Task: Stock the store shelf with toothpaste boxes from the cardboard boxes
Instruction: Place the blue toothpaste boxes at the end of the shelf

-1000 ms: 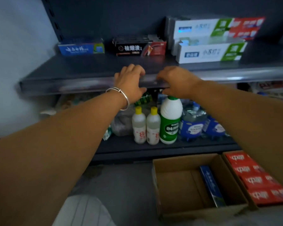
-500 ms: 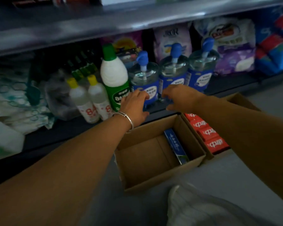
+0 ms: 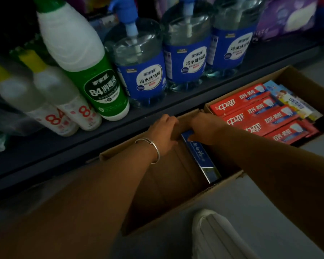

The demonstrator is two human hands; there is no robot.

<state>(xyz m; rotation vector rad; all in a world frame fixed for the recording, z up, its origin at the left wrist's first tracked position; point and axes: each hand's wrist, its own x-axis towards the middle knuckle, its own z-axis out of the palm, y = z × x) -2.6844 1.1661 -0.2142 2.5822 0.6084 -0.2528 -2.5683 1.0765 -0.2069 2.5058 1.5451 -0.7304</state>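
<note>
Both hands reach into near cardboard box [image 3: 157,217] on floor. Right hand [image 3: 204,128] grips far end of blue toothpaste box [image 3: 200,157]; left hand [image 3: 163,133] just beside it. Second cardboard box [image 3: 307,85] holds red toothpaste boxes [image 3: 258,113]. Bottles on bottom shelf [image 3: 64,146].

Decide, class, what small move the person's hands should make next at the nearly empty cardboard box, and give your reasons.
Probably close both hands on the blue toothpaste box and lift it out. The left hand and right hand already meet at its far end inside the cardboard box, and it seems to be the only item there.
</note>
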